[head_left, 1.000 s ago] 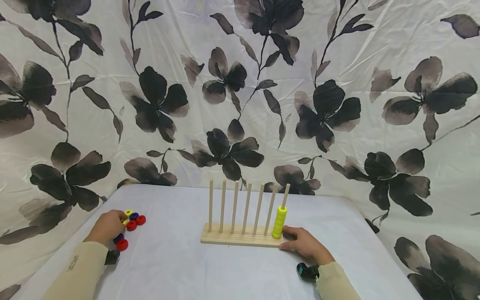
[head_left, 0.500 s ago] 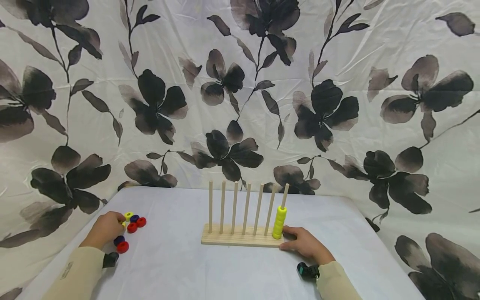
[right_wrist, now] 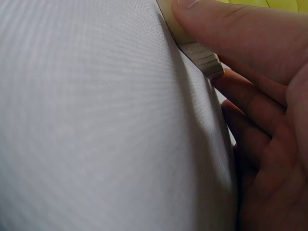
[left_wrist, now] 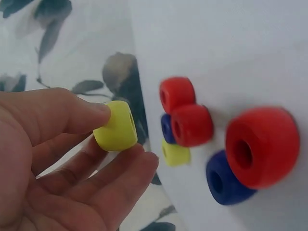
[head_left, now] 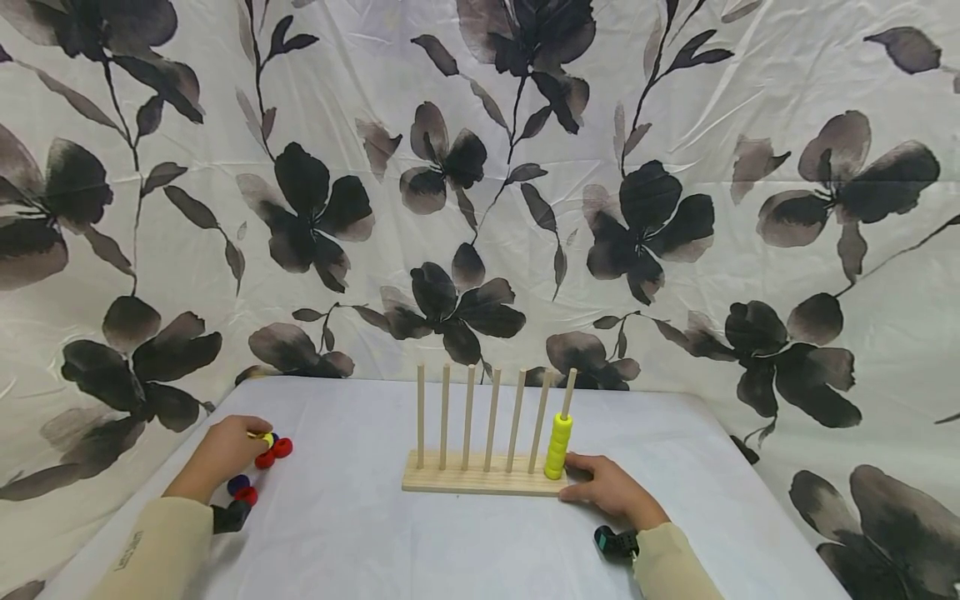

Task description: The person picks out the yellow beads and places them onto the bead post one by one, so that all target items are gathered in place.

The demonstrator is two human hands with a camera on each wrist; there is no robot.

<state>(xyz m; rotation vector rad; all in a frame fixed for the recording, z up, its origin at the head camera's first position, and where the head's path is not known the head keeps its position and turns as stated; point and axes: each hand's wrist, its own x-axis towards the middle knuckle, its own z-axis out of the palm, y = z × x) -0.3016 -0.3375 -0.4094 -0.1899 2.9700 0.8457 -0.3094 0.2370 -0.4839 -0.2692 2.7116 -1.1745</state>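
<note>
My left hand pinches a yellow bead between thumb and fingers, at the table's left side. In the left wrist view the bead is off the table, its hole facing right. Loose beads lie close by: a large red bead beside a blue bead, and a cluster of two red ones, a blue one and a second yellow bead. My right hand grips the right end of a wooden peg stand, thumb in front. Yellow beads are stacked on its rightmost peg; the other pegs are bare.
A white cloth covers the table. Behind it hangs a floral-patterned sheet. The stand's several upright pegs rise near the back of the table.
My left hand has shifted slightly right and up, and a yellow bead now shows at its fingertips. My right hand and the peg stand have stayed put.
</note>
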